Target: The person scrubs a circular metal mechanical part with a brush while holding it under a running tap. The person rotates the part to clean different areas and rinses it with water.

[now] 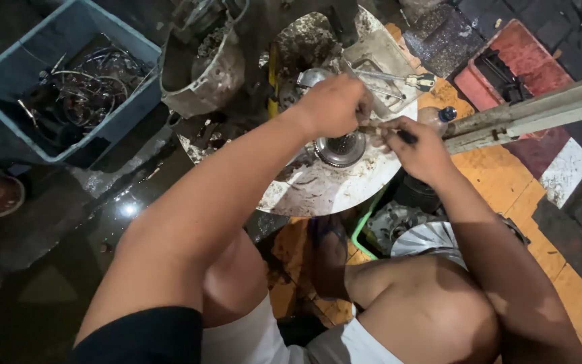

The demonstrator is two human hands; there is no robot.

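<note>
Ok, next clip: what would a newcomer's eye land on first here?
First, the two hands meeting at the centre: the left hand and right hand both grip a thin tool just above a ridged metal part on a dirty round white plate. Next, the blue bin of tangled wires at upper left, and the red tray at upper right.

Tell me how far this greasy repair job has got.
Done: metal housing lies off to the side, and a screwdriver is set down on the round tray. In hand: left hand and right hand grip a thin tool above the round toothed part. Left: loose parts are not reassembled.
</note>
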